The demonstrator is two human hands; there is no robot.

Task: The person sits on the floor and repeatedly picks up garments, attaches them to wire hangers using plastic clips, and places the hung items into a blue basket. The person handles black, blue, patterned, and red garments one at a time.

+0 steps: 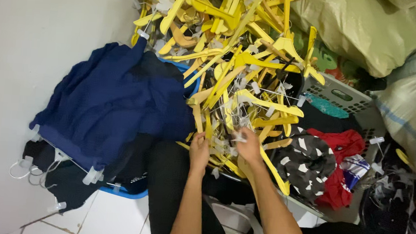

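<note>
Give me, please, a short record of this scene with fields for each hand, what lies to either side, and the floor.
left hand: fingers in the near edge of the hanger pile, grip unclear
right hand: in the same pile, among yellow hangers and white clips, grip unclear
left side: navy clothes with white clips, over a blue basket
right side: grey crate holding a red garment and a black-and-white cloth
back: sacks
floor: white tiles

Both bare forearms reach forward side by side; the left hand [199, 151] and right hand [249, 146] have fingers curled closed, close together
</note>
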